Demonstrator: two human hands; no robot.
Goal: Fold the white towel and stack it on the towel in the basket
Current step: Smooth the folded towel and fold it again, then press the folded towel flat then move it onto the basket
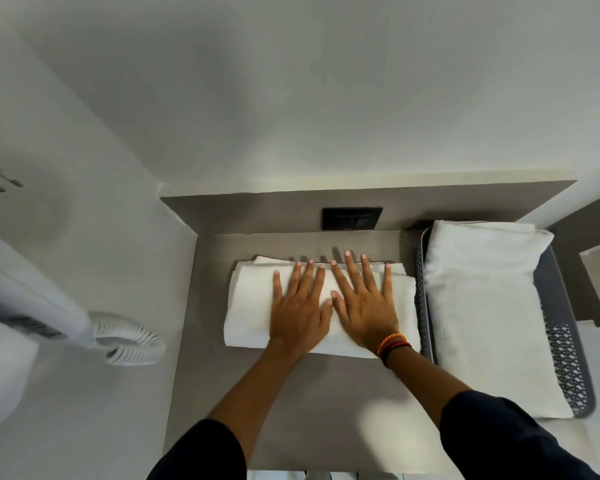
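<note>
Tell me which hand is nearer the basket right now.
Right. The right hand lies flat on the folded white towel, on the half beside the basket. The left hand presses the same towel's middle, further from the basket.

We have one view only, from the head: it looks steeply down and forward, close above the grey matte table [284, 393], facing its far edge and the pale wall [291, 98] beyond.

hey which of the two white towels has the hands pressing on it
The folded towel on the grey counter, under the left hand and right hand. The other towel lies untouched in the grey basket.
</note>
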